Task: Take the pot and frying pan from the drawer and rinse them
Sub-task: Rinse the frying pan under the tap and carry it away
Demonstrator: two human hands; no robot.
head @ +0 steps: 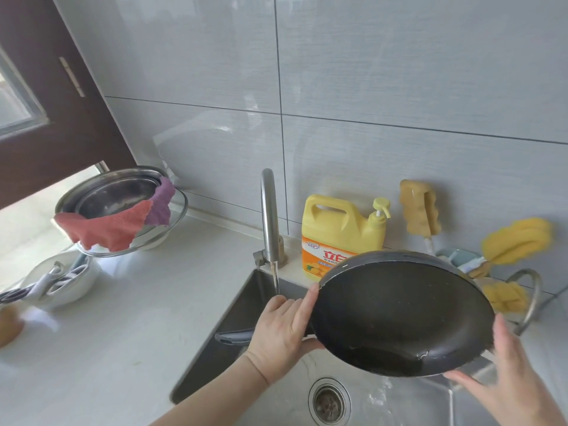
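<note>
A black frying pan (396, 315) with a chipped rim is held tilted above the steel sink (221, 333), its wet inside facing me. My left hand (282, 330) grips the pan's left rim, with the thumb under it and the fingers up along the edge; the dark handle (233, 337) pokes out to the left behind that hand. My right hand (504, 385) holds the pan's lower right rim from below. Water runs from the faucet (270, 222) just left of the pan. I cannot pick out the pot.
A yellow detergent bottle (341, 232) stands behind the pan, with yellow sponges (516, 241) and a curved steel handle (531, 299) at the right. On the left counter are steel bowls draped with cloths (113, 222) and a white bowl holding utensils (61, 284). The drain (329, 402) lies below.
</note>
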